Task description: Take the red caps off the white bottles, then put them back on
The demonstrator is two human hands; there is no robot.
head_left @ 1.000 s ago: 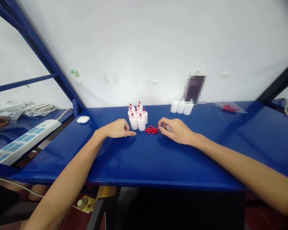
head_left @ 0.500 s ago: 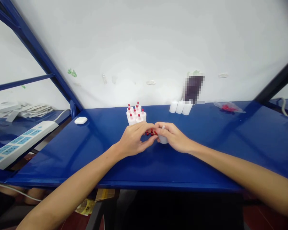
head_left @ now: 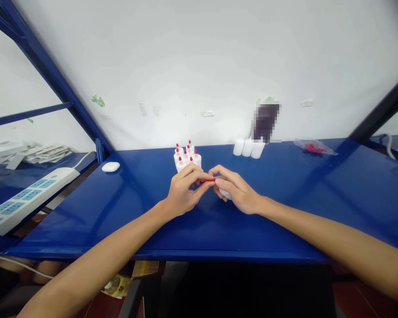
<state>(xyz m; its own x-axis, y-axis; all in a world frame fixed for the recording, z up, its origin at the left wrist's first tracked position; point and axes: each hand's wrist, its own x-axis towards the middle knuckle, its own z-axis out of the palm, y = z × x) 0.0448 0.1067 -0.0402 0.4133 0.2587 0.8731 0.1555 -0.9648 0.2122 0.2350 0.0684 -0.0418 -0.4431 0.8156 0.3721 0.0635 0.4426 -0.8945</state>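
Over the blue table, my left hand (head_left: 185, 189) pinches a small red cap (head_left: 212, 179) between thumb and fingertips, close against my right fingertips. My right hand (head_left: 237, 189) is wrapped round a white plastic bottle (head_left: 225, 193), mostly hidden by the fingers; its tip cannot be seen. More red shows between my left fingers, where loose caps lay on the table. Just behind my left hand stands a group of several white bottles (head_left: 180, 167) with red caps on their pointed tips.
Three white bottles without red caps (head_left: 247, 148) stand near the wall, beside a blurred dark panel (head_left: 266, 123). A clear bag with red pieces (head_left: 314, 148) lies at the back right. At left are a white rounded case (head_left: 110, 167) and a power strip (head_left: 31, 198).
My left fingertips have closed together on the red cap. My right hand has tilted the bottle, and its tip has gone from sight behind the fingers.
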